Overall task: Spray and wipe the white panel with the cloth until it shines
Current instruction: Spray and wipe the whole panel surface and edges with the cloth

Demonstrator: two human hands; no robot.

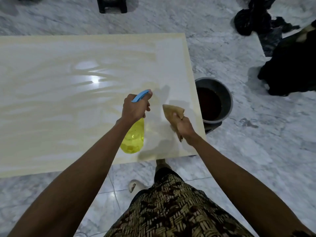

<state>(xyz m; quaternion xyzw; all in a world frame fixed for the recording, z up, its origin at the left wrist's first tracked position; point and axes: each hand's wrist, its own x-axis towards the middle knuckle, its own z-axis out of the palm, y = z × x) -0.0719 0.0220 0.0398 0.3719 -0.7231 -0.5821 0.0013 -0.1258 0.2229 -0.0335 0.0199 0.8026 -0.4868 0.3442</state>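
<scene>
Grey marble floor [256,151] with a dark bucket [213,100] and black stool [112,5].

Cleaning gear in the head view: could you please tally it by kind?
Spray bottle, gripped by the left hand: 1
Cloth, gripped by the right hand: 1
Bucket: 1
Total: 3

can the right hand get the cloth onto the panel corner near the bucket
Probably yes: the right hand grips the cloth just above the white panel beside the bucket, nothing between.
</scene>
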